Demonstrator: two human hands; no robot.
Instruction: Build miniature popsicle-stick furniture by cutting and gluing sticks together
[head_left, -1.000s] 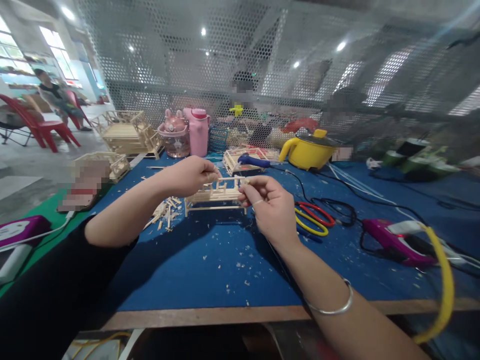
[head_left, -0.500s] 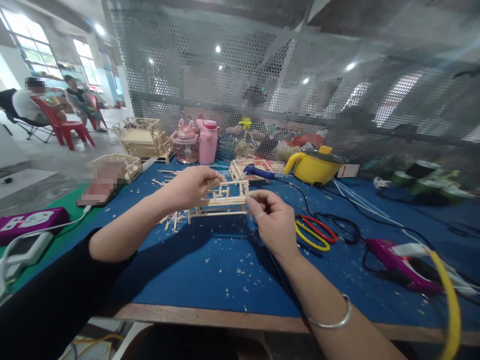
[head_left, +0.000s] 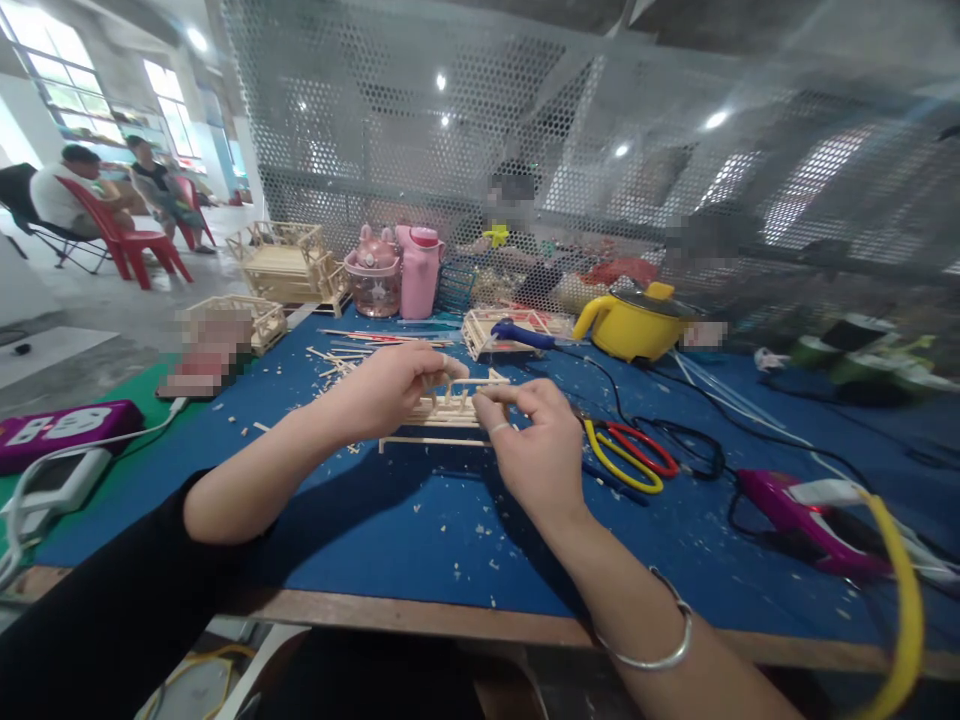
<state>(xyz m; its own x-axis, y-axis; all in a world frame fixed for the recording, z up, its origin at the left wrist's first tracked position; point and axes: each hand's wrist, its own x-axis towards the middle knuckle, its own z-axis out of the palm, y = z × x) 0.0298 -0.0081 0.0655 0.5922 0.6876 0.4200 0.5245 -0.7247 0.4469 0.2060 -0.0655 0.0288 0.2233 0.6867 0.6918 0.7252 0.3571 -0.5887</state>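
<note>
In the head view, just above the centre of the frame, both hands meet over a small wooden stick frame held above the blue table mat. The left hand is curled around the frame's left end, fingers closed on its upper rails. The right hand pinches the frame's right end between thumb and forefinger, the other fingers folded in; a silver bangle sits on that wrist at lower right. Right of the hands lie yellow and red scissors and, further right, a magenta glue gun. A yellow pot stands upper right of centre, a pink bottle upper centre-left, and finished stick models upper left
</note>
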